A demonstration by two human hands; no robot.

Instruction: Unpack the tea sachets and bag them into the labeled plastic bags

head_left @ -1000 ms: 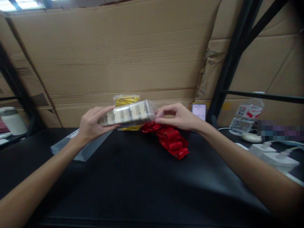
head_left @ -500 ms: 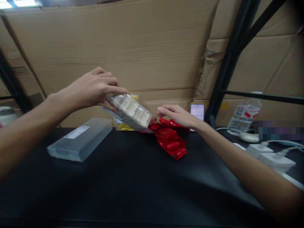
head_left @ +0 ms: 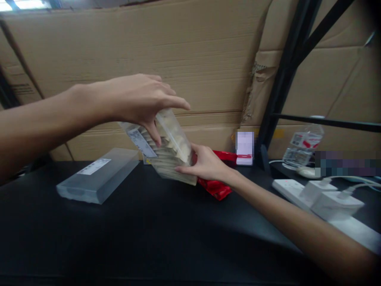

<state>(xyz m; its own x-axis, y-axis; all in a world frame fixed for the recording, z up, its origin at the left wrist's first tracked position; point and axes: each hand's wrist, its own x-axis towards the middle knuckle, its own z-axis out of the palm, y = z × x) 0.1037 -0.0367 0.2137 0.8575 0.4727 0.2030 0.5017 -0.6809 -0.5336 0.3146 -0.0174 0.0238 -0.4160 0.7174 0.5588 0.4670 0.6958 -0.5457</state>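
A clear plastic box (head_left: 169, 161) with rows of cream-coloured packets and a white label hangs tilted above the black table. My left hand (head_left: 145, 97) grips its upper end from above, the thumb on the labelled side and the index finger stretched out past the edge. On the lower right end, my right hand (head_left: 205, 163) is closed, thumb on the near side and the other fingers mostly hidden behind. Red glossy packets (head_left: 218, 188) lie on the table behind and below my right hand, partly covered. A yellow-marked pack behind the box is almost wholly hidden.
On the left of the black table (head_left: 143, 242) lies an empty-looking translucent case (head_left: 98, 176) with a label. A phone (head_left: 244, 147) leans at the back. To the right are a water bottle (head_left: 303, 145), a white mouse (head_left: 309, 172), and a power strip (head_left: 288, 190) with plugged-in chargers.
My left hand has moved right and turned the box so its labelled side faces me. My right hand has come left from above the red packets and taken hold of the box's lower end.
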